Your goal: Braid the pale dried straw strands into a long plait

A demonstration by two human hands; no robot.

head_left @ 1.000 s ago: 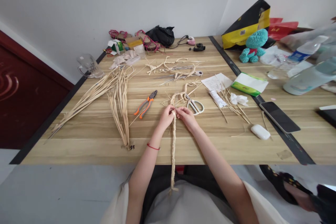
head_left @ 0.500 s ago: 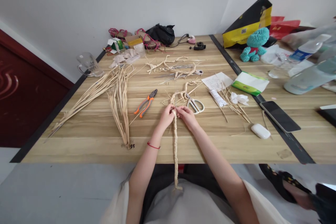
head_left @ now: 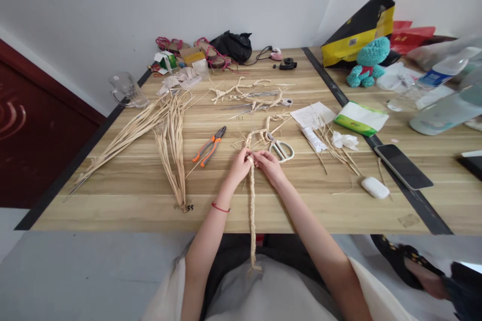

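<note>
A pale straw braid [head_left: 252, 205] hangs from between my hands, past the table edge to my lap. My left hand [head_left: 240, 164] pinches it near the top, thumb and fingers pressed together. My right hand [head_left: 268, 164] pinches the same spot from the other side; the exact strands under the fingertips are too small to make out. Just beyond my fingers lies a curved braided straw piece [head_left: 257, 133] with loose ends. White-handled scissors [head_left: 282, 150] rest by my right hand, partly under that piece. Orange-and-grey pliers [head_left: 209, 147] lie to the left of my left hand.
Bundles of straw [head_left: 173, 145] spread over the left side, near a glass mug [head_left: 128, 91]. More braided pieces [head_left: 241, 89] lie farther back. At right are a glue-like tube [head_left: 314, 139], a phone [head_left: 403, 166], a white case [head_left: 375, 187], a turquoise crocheted toy [head_left: 368, 62] and bottles [head_left: 444, 110].
Both hands keep their pinch at almost the same place. The hanging end of the braid has swung slightly to the right. The whole view has shifted a little.
</note>
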